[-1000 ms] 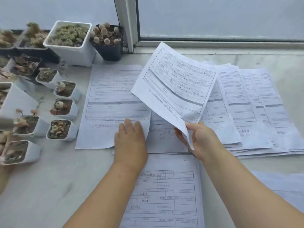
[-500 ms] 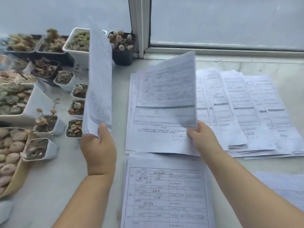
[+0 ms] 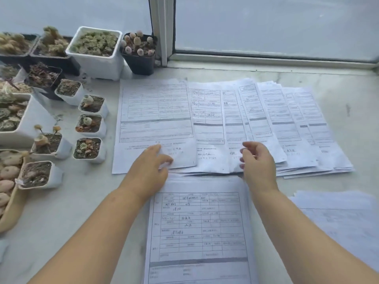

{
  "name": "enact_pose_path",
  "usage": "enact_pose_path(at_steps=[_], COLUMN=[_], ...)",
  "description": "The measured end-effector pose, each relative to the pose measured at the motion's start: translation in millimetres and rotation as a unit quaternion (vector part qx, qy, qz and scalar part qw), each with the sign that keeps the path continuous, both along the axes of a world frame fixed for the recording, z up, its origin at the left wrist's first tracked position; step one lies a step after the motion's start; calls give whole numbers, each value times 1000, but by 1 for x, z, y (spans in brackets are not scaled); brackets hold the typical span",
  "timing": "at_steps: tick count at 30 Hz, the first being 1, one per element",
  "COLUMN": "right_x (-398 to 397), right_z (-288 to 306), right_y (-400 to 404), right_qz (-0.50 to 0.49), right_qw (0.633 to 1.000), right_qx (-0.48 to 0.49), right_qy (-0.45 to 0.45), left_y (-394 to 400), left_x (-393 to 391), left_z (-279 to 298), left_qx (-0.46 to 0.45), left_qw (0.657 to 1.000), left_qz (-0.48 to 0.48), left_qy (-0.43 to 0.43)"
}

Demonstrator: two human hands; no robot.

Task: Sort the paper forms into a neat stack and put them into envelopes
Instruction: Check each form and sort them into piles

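Observation:
A printed form (image 3: 155,119) lies flat at the left end of a fanned row of several overlapping forms (image 3: 276,124) on the pale sill. Closer to me sits a squared stack of forms (image 3: 201,232). My left hand (image 3: 149,169) rests with fairly straight fingers on the bottom edge of the left form. My right hand (image 3: 258,160) hovers over the lower edge of the fanned row, its fingers loosely curled and holding nothing.
Several small pots of succulents (image 3: 90,148) crowd the left side, with bigger pots (image 3: 96,50) at the back by the window frame (image 3: 162,31). More white papers (image 3: 338,218) lie at the lower right. Bare sill (image 3: 359,111) shows at the far right.
Both hands were holding lifted sheets. Those sheets now lie flat at the left of the row, and both hands have let go and are low over the papers.

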State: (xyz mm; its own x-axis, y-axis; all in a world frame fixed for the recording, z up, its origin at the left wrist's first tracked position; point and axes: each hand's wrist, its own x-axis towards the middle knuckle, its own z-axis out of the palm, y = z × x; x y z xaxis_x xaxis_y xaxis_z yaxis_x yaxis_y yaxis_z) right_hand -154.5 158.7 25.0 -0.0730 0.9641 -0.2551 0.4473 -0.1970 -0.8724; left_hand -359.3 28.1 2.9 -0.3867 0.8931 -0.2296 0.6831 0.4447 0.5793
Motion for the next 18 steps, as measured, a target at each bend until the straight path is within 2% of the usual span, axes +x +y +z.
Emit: enact_pose_path(at_steps=[3, 6, 12, 18], right_x=[38, 79, 158, 215], right_z=[9, 13, -3, -9], right_y=[-28, -65, -132, -175], right_qz=[15, 72, 136, 227], right_qw=[1000, 996, 982, 953], right_qx=[-21, -39, -110, -178], right_qy=[15, -25, -64, -90], left_y=[-10, -35, -117, -189], left_x=[20, 58, 169, 262], left_z=[7, 11, 8, 2], left_qx=[76, 117, 110, 72], left_qw=[997, 993, 991, 997], left_qz=[-9, -25, -74, -36], left_qy=[20, 22, 1, -3])
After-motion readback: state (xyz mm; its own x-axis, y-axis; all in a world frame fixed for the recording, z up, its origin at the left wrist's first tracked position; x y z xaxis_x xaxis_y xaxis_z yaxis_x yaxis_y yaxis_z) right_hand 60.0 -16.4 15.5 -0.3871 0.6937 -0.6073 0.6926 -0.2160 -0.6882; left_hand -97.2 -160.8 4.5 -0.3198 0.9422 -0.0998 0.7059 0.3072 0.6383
